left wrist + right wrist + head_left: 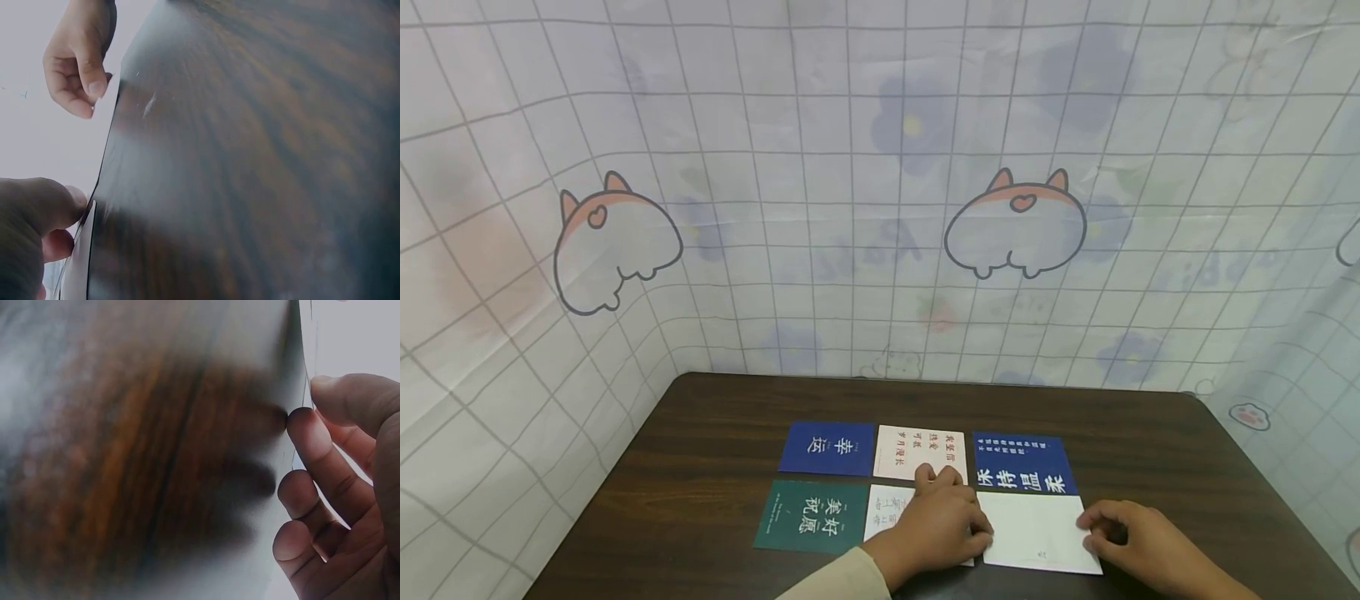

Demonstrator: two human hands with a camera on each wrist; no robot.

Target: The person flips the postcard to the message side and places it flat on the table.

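A blank white card (1037,533) with a tiny mark lies at the front right of two rows of cards, between both hands. My right hand (1138,542) pinches its right edge; in the right wrist view the thumb (344,394) and index finger (312,434) meet at that edge. My left hand (936,525) pinches the white card's left edge with thumb and index finger, other fingers bent. Beneath the left hand lies a white card with faint writing (883,508), partly hidden. The left fingertips reach the lower edge of a cream card with red characters (917,450).
Behind the blank card lies a blue card with white characters (1022,458). Farther left are a smaller-lettered blue card (827,448) and a green card (812,517). All rest on a dark wooden table (700,467), backed by a patterned curtain (850,292).
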